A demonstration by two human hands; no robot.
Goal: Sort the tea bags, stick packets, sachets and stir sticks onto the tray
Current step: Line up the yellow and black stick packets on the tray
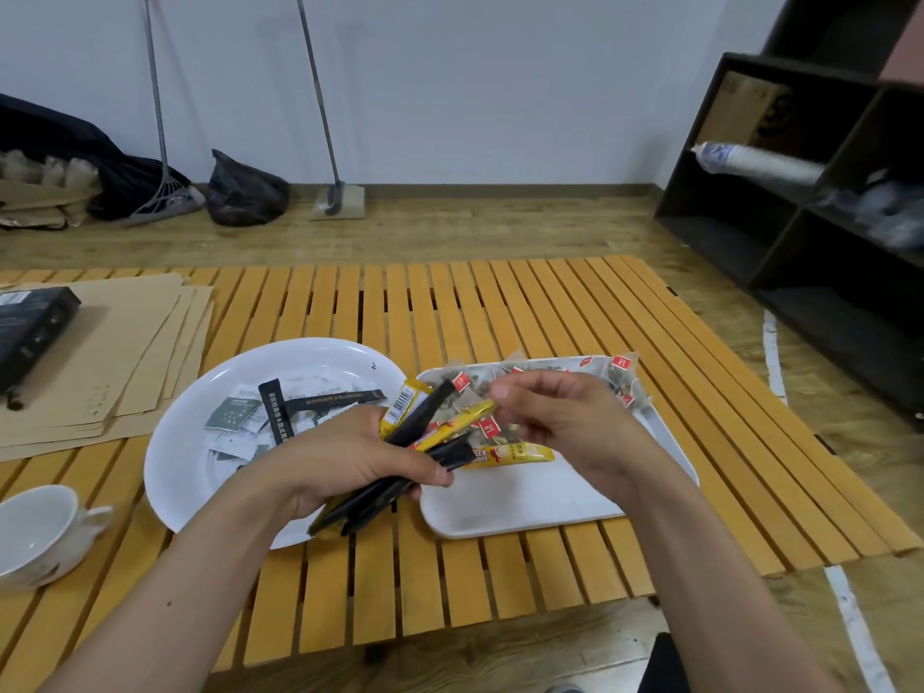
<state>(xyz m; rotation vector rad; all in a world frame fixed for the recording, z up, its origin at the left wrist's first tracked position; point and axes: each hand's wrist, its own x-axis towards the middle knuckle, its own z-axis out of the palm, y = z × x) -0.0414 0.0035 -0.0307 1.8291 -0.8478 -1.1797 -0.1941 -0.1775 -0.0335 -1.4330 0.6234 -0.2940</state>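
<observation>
Head view, mid-sort. The left hand (350, 455) is clenched around a mixed bundle of stick packets (400, 442), black and yellow, held above the gap between the round white plate (175, 462) and the rectangular white tray (500, 512). The right hand (565, 422) hovers over the tray with curled fingers; its fingertips meet the tip of one yellow stick packet (462, 420) in the bundle, apparently pinching it, though the contact itself is partly hidden.

Step in hand, as judged: stick packets gathered from the plate are being separated by kind, one drawn out at a time. The next move probably calls for pulling the pinched packet clear along its own length without dragging its neighbours, then laying it flat beside the yellow packet on the tray (520, 455).

Orientation: the bundle's long axis runs from about 7 o'clock, where the lower ends project below the left palm over the plate's rim, to about 1 o'clock, where the upper ends fan out toward the right hand. The yellow packet already on the tray lies nearly 9-to-3 o'clock.

Location of other task items: tea bags (620, 377) with red tags crowd the tray's 12 o'clock edge. Sachets (232, 415) and two black stick packets (275, 412) remain on the plate. No stir sticks can be told apart.
</observation>
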